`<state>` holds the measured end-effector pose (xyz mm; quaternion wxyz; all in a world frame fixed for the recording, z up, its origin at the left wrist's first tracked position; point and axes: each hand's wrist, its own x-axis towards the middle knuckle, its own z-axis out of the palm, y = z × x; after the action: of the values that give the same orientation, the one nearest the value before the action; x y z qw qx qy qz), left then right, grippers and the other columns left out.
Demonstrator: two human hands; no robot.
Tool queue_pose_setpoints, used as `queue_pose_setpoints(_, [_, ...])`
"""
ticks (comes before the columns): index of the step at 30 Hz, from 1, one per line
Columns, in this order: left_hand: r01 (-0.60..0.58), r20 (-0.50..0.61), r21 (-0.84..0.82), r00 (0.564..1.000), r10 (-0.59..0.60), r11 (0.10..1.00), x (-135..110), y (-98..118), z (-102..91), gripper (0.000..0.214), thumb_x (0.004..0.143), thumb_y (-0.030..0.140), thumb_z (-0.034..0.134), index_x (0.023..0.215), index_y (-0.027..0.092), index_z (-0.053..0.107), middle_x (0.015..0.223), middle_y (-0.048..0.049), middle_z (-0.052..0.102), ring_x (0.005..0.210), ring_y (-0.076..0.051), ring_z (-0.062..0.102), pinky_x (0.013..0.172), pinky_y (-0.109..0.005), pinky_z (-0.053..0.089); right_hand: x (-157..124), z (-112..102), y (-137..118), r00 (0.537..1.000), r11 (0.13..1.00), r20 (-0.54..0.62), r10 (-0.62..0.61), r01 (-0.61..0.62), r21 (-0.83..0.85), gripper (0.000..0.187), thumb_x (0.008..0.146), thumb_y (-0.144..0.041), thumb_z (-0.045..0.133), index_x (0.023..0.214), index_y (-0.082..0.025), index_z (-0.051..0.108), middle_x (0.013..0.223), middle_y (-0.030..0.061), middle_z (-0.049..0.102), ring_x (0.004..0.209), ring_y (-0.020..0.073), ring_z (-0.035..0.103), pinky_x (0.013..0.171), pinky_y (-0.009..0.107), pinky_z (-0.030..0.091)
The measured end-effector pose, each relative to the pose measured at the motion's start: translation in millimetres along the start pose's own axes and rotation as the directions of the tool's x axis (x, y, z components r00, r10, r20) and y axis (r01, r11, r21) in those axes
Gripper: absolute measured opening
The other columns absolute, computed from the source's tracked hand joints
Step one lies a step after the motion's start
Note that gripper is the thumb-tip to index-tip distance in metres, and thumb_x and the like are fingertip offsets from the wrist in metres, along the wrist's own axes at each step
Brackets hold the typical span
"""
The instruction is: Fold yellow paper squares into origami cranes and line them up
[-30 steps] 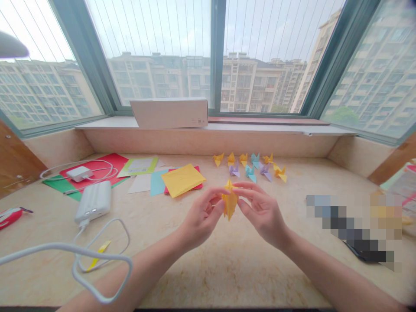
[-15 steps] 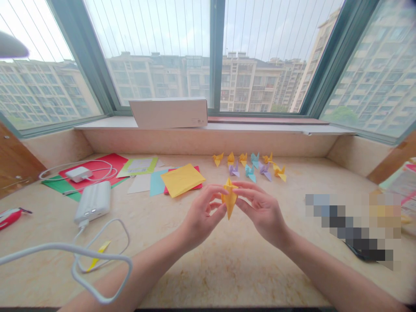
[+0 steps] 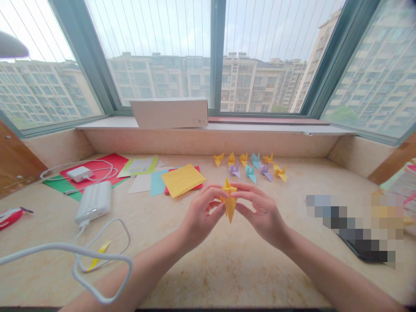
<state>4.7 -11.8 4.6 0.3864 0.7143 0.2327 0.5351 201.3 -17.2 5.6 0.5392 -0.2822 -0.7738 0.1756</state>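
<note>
Between my two hands, above the middle of the table, is a folded yellow origami paper with one point hanging down and a smaller tip rising above my fingers. My left hand pinches its left side between thumb and fingers. On the other side, my right hand grips the right edge, fingertips on the upper part and thumb lower down. My fingers cover part of the folds. Just beyond stand several finished paper cranes in yellow, blue and purple, among them a purple crane and a blue crane.
Left of my hands lie yellow paper sheets over red and blue ones. A white power bank with a looping white cable sits farther left. A pixelated dark object lies at right. A white box rests on the sill.
The yellow origami paper has turned slightly and its lower point hangs a little lower. My right fingers have shifted left across its upper part. Both hands keep hold.
</note>
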Motion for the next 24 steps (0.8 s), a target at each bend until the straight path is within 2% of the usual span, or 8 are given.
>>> queue_pose_setpoints(3, [0.015,-0.01,-0.005,1.0,-0.015,1.0,0,0,0.1,0.005,0.092,0.024,0.065,0.094,0.021,0.067,0.109,-0.0066,0.056,0.101,-0.018,0.063,0.08,-0.029,0.06,0,-2,0,1.0,1.0,-0.007,-0.025,0.025,-0.011,0.02,0.09,-0.016,0.067,0.106,-0.026,0.073,0.126,0.0086,0.067,0.117,0.0229,0.066,0.1,0.04,0.054])
queue_pose_setpoints(6, [0.026,0.003,-0.003,1.0,-0.026,1.0,0,3,0.5,0.004,0.089,0.023,0.068,0.089,0.019,0.068,0.11,-0.0068,0.056,0.102,-0.018,0.063,0.083,-0.03,0.06,1,-2,-1,1.0,1.0,-0.031,0.001,0.0,0.01,0.012,0.091,-0.017,0.065,0.098,-0.024,0.073,0.123,0.0089,0.069,0.114,0.0227,0.067,0.098,0.04,0.055])
queue_pose_setpoints(9, [0.007,-0.015,0.037,1.0,-0.007,0.999,0,6,0.9,0.006,0.088,0.022,0.07,0.085,0.017,0.069,0.107,-0.0066,0.058,0.101,-0.017,0.063,0.083,-0.028,0.06,0,0,-4,0.996,0.996,-0.048,0.072,-0.07,0.056,0.008,0.091,-0.021,0.067,0.095,-0.024,0.073,0.12,0.0089,0.071,0.112,0.023,0.068,0.099,0.042,0.054])
queue_pose_setpoints(15, [0.001,-0.096,0.078,0.995,0.007,0.997,0,10,3.8,0.009,0.089,0.022,0.068,0.082,0.016,0.07,0.1,-0.0072,0.063,0.092,-0.016,0.065,0.076,-0.026,0.061,-4,8,-7,0.969,0.941,-0.05,0.242,-0.222,0.257,0.006,0.088,-0.028,0.07,0.09,-0.024,0.074,0.12,0.0096,0.07,0.111,0.0239,0.068,0.099,0.043,0.055])
queue_pose_setpoints(20, [0.038,-0.151,0.003,0.988,-0.037,0.999,-2,8,9.9,0.008,0.086,0.02,0.071,0.081,0.016,0.067,0.1,-0.0069,0.063,0.094,-0.016,0.065,0.08,-0.027,0.06,-5,13,-8,0.947,0.89,-0.071,0.313,-0.266,0.37,0.008,0.088,-0.029,0.071,0.086,-0.022,0.073,0.119,0.0094,0.07,0.105,0.0218,0.071,0.095,0.039,0.058])
queue_pose_setpoints(24, [0.087,-0.175,-0.123,0.979,-0.108,0.989,-2,7,14.0,0.011,0.086,0.019,0.072,0.085,0.017,0.061,0.095,-0.0036,0.065,0.091,-0.015,0.066,0.082,-0.028,0.059,-5,16,-9,0.936,0.875,-0.082,0.342,-0.286,0.39,0.009,0.088,-0.03,0.071,0.085,-0.022,0.071,0.115,0.009,0.072,0.102,0.0213,0.072,0.094,0.038,0.059])
